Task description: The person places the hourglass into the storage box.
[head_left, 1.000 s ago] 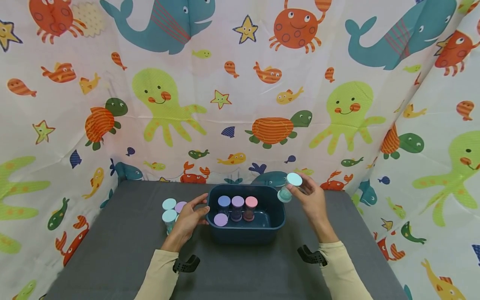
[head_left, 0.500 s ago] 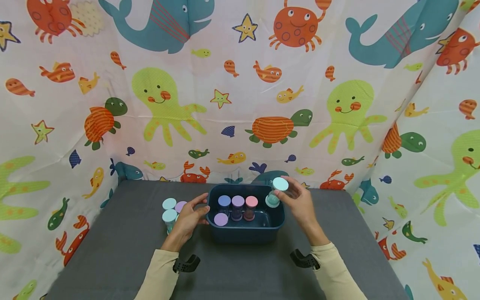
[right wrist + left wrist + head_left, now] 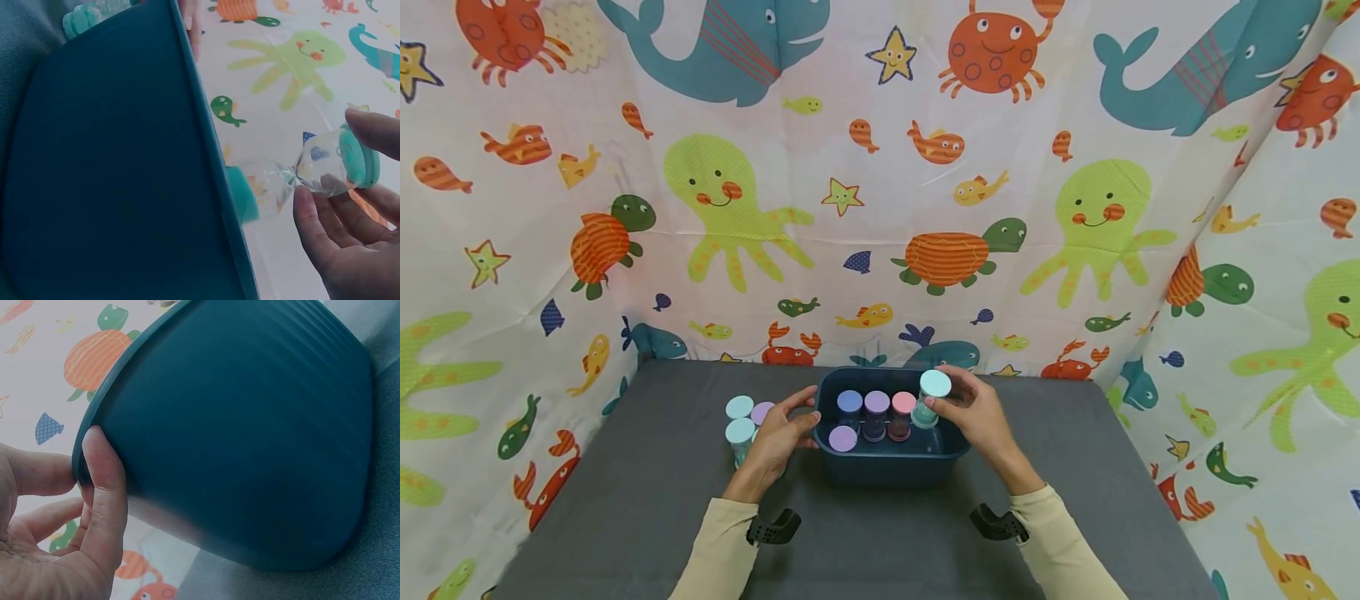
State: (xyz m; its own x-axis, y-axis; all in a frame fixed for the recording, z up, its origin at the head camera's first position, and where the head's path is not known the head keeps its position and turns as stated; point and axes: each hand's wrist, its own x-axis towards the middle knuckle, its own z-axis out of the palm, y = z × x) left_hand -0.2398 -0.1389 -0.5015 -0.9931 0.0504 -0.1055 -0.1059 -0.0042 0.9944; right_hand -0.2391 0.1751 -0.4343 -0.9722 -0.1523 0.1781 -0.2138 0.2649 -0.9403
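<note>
My right hand (image 3: 981, 421) holds a sand timer with teal caps (image 3: 935, 384) over the right part of a dark blue plastic bin (image 3: 887, 473). In the right wrist view, the thumb lies on one cap and the fingers curl about the clear glass bulb (image 3: 322, 164); the other cap is partly behind the rim. The left hand (image 3: 778, 437) grips the bin's left rim, its thumb against the outer wall (image 3: 237, 437) in the left wrist view. Inside the bin stand a blue-capped timer (image 3: 848, 403), a purple one (image 3: 876, 405), a pink one (image 3: 903, 406) and a second purple one (image 3: 842, 439).
Left of the bin, a group of timers stands on the grey table (image 3: 625, 500), with teal caps (image 3: 740, 407) and a purple cap (image 3: 762, 413); the left hand hides part of it. A sea-animal printed cloth (image 3: 865, 192) hangs behind and along the sides.
The right hand has carried the teal sand timer leftward and down, from beyond the bin's right rim to beside the pink-capped timer. The left hand and the bin have stayed put.
</note>
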